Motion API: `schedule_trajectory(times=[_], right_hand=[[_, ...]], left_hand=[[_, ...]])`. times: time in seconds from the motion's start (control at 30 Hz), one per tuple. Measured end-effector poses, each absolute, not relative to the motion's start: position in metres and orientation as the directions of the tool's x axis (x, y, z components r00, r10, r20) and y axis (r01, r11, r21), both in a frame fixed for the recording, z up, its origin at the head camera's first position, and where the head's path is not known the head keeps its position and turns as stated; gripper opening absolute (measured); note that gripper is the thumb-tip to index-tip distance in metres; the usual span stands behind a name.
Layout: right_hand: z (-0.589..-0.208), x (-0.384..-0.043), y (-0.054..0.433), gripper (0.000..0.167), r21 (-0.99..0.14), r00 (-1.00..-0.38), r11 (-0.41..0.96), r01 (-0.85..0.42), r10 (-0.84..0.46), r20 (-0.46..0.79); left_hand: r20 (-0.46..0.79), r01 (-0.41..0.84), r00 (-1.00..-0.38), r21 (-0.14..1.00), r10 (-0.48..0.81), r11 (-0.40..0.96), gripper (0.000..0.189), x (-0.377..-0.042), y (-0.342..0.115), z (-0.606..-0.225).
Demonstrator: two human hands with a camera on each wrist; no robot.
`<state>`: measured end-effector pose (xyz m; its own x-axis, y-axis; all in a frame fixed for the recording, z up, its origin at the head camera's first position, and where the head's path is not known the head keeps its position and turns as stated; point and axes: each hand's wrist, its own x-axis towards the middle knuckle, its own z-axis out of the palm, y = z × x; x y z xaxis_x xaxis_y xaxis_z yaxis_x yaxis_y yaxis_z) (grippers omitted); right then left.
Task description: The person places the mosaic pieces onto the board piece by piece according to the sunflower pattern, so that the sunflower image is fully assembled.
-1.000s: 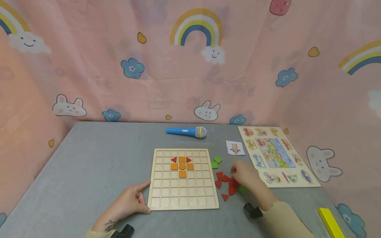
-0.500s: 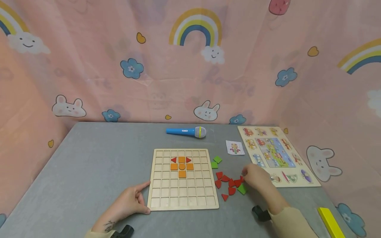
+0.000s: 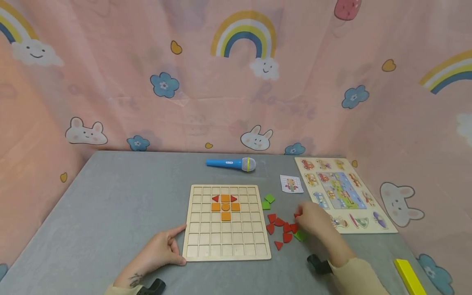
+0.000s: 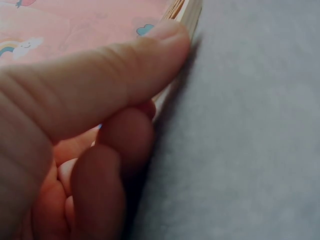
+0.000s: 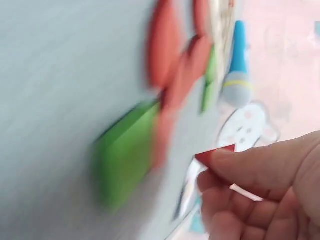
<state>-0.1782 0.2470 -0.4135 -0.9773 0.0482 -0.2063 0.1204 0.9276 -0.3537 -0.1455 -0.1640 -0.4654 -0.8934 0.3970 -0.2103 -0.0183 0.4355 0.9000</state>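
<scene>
My left hand rests at the wooden grid board, its extended index finger on the left edge and its thumb at the near left corner. The other fingers curl loosely; in the left wrist view the thumb presses the board's side. My right hand pinches a small red triangular piece between thumb and forefinger, above the table. Below it lie several red pieces and a green square. Orange squares, an orange round piece and two red triangles sit in the board's upper cells.
A blue toy microphone lies behind the board. At the right are a small pattern card, a picture puzzle board and a yellow block. Two green squares lie beside the grid board.
My right hand moved right from over the red pieces, then slightly back left, with a red triangle now at its fingertips. The left hand and grid board stay still.
</scene>
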Motion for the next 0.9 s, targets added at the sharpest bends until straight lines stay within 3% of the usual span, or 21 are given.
schedule_trajectory(times=[0.2, 0.43, 0.9], right_hand=[[-0.409, -0.191, 0.197, 0.003, -0.516, -0.992, 0.857, 0.016, -0.052, -0.117], [-0.420, -0.202, 0.147, 0.003, -0.711, -0.981, 0.704, 0.008, -0.132, -0.141], [-0.430, -0.210, 0.121, 0.010, -0.661, -0.967, 0.749, -0.042, -0.197, -0.162]], left_hand=[[-0.213, -0.021, -0.894, 0.899, 0.395, 0.438, 0.102, -0.145, -0.165, -0.465], [-0.228, -0.043, -0.883, 0.910, 0.411, 0.413, 0.103, -0.146, -0.165, -0.466], [-0.212, -0.024, -0.890, 0.906, 0.404, 0.423, 0.103, -0.146, -0.165, -0.468]])
